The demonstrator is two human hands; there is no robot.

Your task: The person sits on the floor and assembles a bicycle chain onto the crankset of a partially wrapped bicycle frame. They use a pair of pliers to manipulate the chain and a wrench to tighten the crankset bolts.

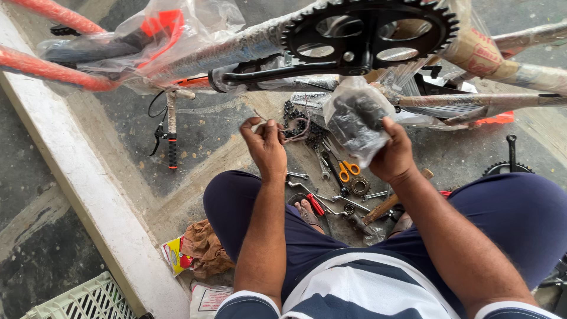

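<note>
Holding up a small clear plastic bag [356, 121] with dark metal parts inside, between the knees and just under the black chainring [369, 29] of the wrapped bicycle frame [236, 50]. Right hand [393, 155] closed around the lower edge of the bag, fingers clamped on the film and the parts behind it. Left hand [266, 145] raised beside it, fingertips pinched together on a thin piece of string or rubber band [295, 127], probably the tie of the bag; not clear enough to tell which.

Judging from the look: thin film, soft and a little slippery, easy to tear on sharp edges of the parts. Contents hard and rather heavy for such a bag, so likely to sag and shift when tilted. Best gripped from below, cupping the weight in the palm as now, not hanging only from the neck. The tie itself light and limp, needing a fine pinch with two fingertips.

Lying on the floor below, near the feet: a bicycle chain [304, 127], wrenches [322, 168], orange-handled scissors [348, 169], a bearing ring [360, 186], a wooden-handled hammer [393, 201]. Further left, a brake lever with cable [170, 133] and crumpled brown paper [204, 248].
</note>
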